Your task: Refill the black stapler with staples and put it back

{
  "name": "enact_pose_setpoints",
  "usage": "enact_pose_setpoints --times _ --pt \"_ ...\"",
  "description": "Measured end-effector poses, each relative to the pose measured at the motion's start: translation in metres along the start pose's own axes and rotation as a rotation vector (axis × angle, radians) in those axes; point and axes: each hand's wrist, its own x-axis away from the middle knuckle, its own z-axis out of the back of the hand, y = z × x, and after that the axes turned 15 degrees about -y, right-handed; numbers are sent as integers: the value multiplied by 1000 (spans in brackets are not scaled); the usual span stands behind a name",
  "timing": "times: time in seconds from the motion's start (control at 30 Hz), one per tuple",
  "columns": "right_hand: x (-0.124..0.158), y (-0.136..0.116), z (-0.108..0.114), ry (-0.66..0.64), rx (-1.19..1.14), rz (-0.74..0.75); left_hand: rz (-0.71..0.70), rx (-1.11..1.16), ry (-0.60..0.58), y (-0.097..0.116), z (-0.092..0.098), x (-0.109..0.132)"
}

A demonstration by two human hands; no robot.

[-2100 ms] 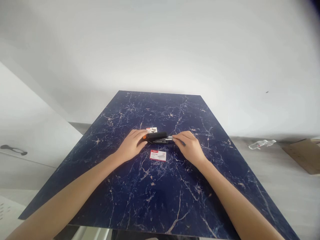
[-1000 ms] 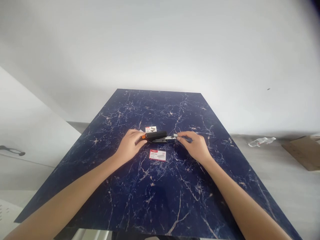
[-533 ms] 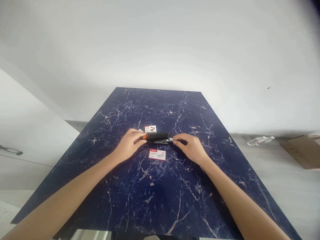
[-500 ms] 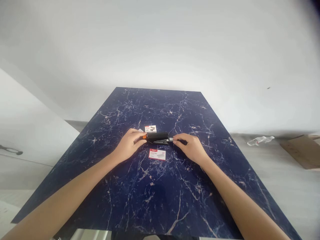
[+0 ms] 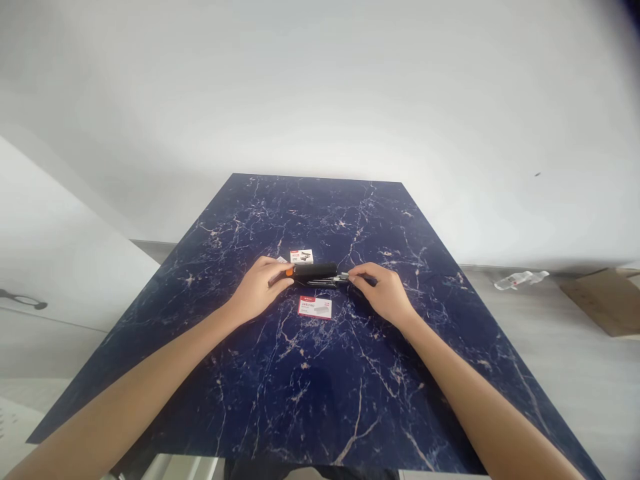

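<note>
A black stapler [image 5: 315, 271] with an orange end lies sideways between my hands, its upper part raised a little from the metal below. My left hand [image 5: 261, 288] is closed on its orange end, thumb and fingers on either side. At the other end, my right hand [image 5: 381, 291] pinches a small silver piece [image 5: 343, 276] against the stapler's metal part. It looks like a strip of staples, but the fingertips partly cover it. A red and white staple box [image 5: 315, 307] lies just in front of the stapler. Behind it stands a small white box [image 5: 301, 257] with a dark picture.
The dark blue marble-patterned table [image 5: 310, 373] reaches to the pale wall. A pale object lies partly behind my left fingers. On the floor at the right are a clear plastic bottle [image 5: 521, 281] and a brown cardboard box [image 5: 605, 301]. A white door with a dark handle [image 5: 24, 299] is at the left.
My right fingertips have shifted slightly up and right, and the silver piece now sits closer along the stapler's metal part. My left hand keeps its hold on the orange end.
</note>
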Motion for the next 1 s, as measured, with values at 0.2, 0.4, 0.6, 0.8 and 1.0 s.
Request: enact_pose_setpoints --times 0.2,0.4,0.6,0.8,1.0 --pt "6 -23 -3 16 -218 70 -372 -235 188 27 -3 4" --pt "20 -60 -29 -232 -390 127 -582 -99 204 54 -15 11" --pt "22 -65 -34 -228 -409 112 -513 -77 241 51 -15 9" --pt "22 -64 -34 -184 -201 313 -545 -17 212 53 -14 9" --pt "9 -34 -5 -1 21 271 -418 -38 227 52 -12 12"
